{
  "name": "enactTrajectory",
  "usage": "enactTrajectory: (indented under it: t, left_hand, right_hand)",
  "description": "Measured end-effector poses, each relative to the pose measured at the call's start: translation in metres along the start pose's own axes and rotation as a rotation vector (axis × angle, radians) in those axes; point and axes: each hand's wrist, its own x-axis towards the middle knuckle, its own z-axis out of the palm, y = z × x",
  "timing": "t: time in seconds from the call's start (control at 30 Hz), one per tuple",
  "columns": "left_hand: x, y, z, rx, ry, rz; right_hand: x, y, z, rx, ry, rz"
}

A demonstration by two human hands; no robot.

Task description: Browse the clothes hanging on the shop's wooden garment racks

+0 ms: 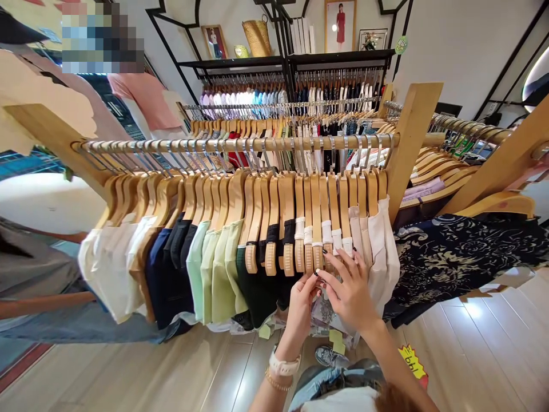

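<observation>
A long row of wooden hangers [274, 212] hangs from a metal rail [240, 144] on a wooden rack, carrying white, navy, pale green and dark green garments. My left hand [300, 312], with a white watch and gold bracelet on its wrist, has its fingertips at the lower ends of the hangers, though any grip is hidden. My right hand [349, 292] lies spread over several hanger ends wrapped in white, near a white garment [380, 263], its fingers apart.
A person in a grey top and jeans [38, 274] stands at the left. A dark floral garment [463, 257] lies to the right. Further racks of clothes [291, 109] stand behind. Below lie a wooden floor [484, 337], yellow notes [337, 341] and my sneaker [330, 356].
</observation>
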Motion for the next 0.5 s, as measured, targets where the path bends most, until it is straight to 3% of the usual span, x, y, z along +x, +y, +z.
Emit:
enactTrajectory:
  t: [0.17, 0.3, 0.5]
  left_hand:
    - [0.0, -0.004, 0.0, -0.026, 0.016, 0.0]
    - [-0.001, -0.005, 0.0, 0.002, 0.024, 0.013]
    - [-0.002, -0.003, 0.002, 0.003, 0.013, 0.038]
  right_hand:
    - [0.02, -0.002, -0.008, 0.071, 0.048, 0.017]
    - [0.04, -0.004, -0.009, 0.087, -0.004, -0.009]
    - [0.019, -0.01, -0.002, 0.106, -0.098, -0.018]
